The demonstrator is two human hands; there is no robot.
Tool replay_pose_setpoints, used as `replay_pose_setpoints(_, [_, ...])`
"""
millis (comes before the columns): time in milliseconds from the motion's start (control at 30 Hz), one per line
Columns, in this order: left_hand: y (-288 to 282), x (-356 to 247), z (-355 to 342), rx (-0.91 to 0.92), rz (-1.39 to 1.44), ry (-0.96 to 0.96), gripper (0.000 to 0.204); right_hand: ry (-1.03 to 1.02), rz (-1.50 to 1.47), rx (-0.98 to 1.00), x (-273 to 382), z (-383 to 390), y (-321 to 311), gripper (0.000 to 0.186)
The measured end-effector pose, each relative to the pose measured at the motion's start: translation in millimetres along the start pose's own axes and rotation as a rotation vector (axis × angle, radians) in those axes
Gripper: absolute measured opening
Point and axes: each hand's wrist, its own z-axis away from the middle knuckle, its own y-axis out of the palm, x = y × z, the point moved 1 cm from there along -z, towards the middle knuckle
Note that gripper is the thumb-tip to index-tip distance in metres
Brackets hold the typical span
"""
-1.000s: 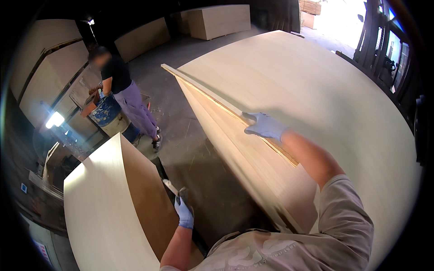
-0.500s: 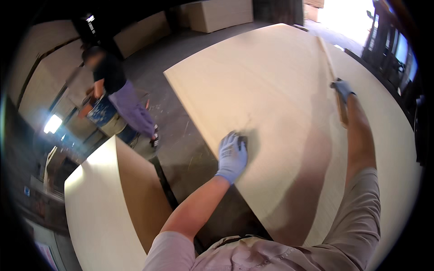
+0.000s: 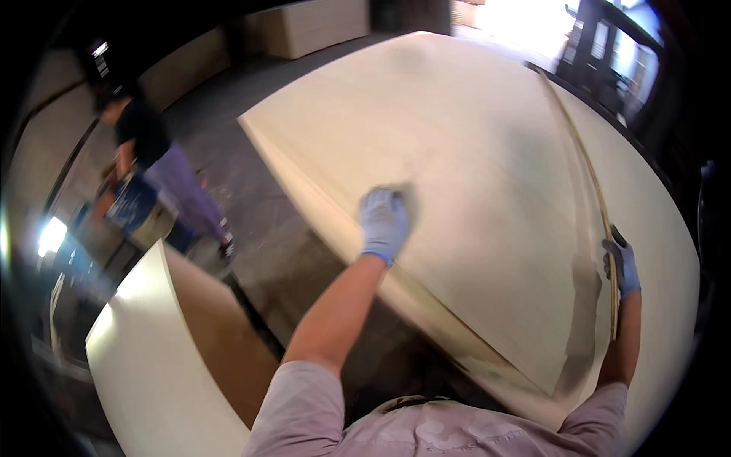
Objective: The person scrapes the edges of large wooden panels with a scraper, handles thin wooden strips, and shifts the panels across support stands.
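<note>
In the head view, a change against the frames of a second and half a second ago is seen: the thin pale sheet (image 3: 487, 190), then held raised on edge, is now laid flat on the stack of sheets (image 3: 426, 312), filling the picture from twelve to five o'clock. The left hand (image 3: 384, 221), earlier low by the other pile, has been brought up onto the sheet's near-left edge, and the right hand (image 3: 620, 263) has been carried out to the far right edge at about three o'clock. From this it may be judged that the sheet has been turned over or set down and is now being squared or smoothed.

The left hand, in a pale blue glove, is spread flat, fingers loosely open, palm pressed on the sheet; nothing is gripped. The right hand, in a darker glove, is curled around the sheet's thin edge, which is pinched between fingers and thumb.

At eight o'clock a second pile of pale boards (image 3: 145, 350) is seen. At ten o'clock another person (image 3: 156, 171) is bent over a blue bucket (image 3: 131, 206).
</note>
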Motion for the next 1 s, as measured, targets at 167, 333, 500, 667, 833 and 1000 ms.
replay_pose_setpoints(167, [3.6, 25.7, 5.9, 0.140, 0.146, -0.168, 0.024, 0.111, -0.041, -0.149, -39.8, 106.7, -128.5, 0.072])
replay_pose_setpoints(333, [-2.1, 34.6, -5.8, 0.302, 0.116, -0.271, 0.032, 0.172, -0.147, -0.379, -105.5, 126.5, -290.7, 0.072])
replay_pose_setpoints(500, [-2.7, 32.5, 27.7, 0.283, 0.492, -0.549, 0.040, 0.196, -0.131, -0.655, -180.9, 96.6, -474.4, 0.063])
replay_pose_setpoints(667, [22.6, -67.0, 108.2, 0.078, 0.798, -0.395, 0.037, 0.446, -0.237, -0.887, -316.7, 176.9, -643.1, 0.052])
replay_pose_setpoints(833, [0.9, -103.4, 112.2, -0.069, 0.696, -0.388, 0.036, 0.550, -0.277, -0.991, -414.0, 356.8, -654.6, 0.059])
replay_pose_setpoints(1000, [3.0, -113.7, 109.7, -0.108, 0.582, -0.351, 0.030, 0.708, -0.458, -1.052, -474.3, 535.5, -594.8, 0.032])
